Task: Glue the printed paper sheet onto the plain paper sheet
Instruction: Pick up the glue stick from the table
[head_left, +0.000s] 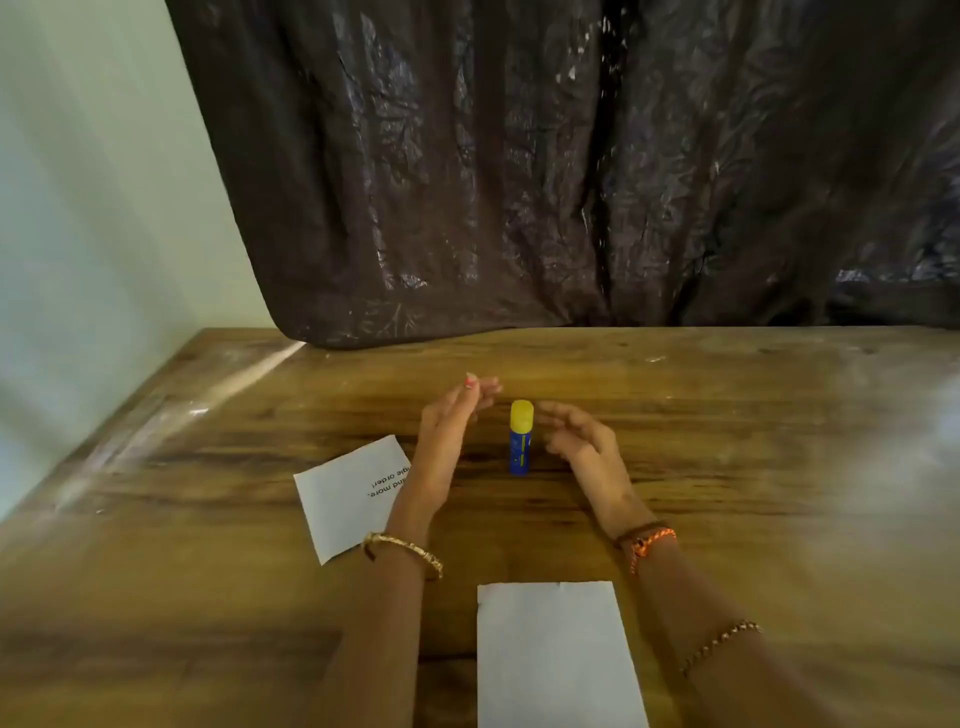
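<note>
A blue glue stick (520, 441) with a yellow cap stands upright in the middle of the wooden table (753, 467). My left hand (452, 436) hovers just left of it and my right hand (582, 441) just right of it. Both have fingers apart and neither touches the stick. A small printed paper sheet (348, 499) lies flat to the left, partly hidden under my left wrist, with its text upside down to me. The plain white paper sheet (556, 654) lies near the table's front edge, between my forearms.
A dark, shiny plastic sheet (571, 182) hangs behind the table and rests on its far edge. A pale wall (93, 208) stands at the left, beyond the table's left edge.
</note>
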